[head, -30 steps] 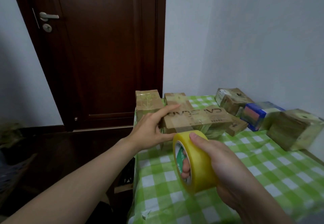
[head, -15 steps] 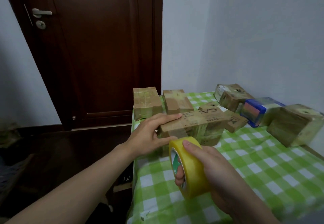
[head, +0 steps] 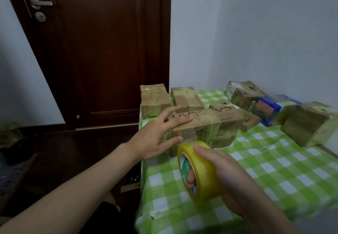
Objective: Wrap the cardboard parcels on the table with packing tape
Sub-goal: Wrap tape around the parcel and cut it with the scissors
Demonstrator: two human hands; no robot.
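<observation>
A green-and-white checked cloth covers the table (head: 274,169), which sits in a pale-walled corner. Nearest, the right hand (head: 232,175) grips the glossy yellow tape roll (head: 203,175), fingers hooked through its core and thumb over the rim. A clear strip seems to run from it onto the long cardboard parcel (head: 210,125) just beyond, though the sheen makes that hard to judge. The left hand (head: 151,142) lies on that parcel's left end, fingers straight and spread, thumb against its near face. Behind stand two taped brown boxes (head: 154,102). To the right a blue-ended box (head: 270,108) lies between other brown ones. A dark wooden door (head: 102,50) closes off the far side.
</observation>
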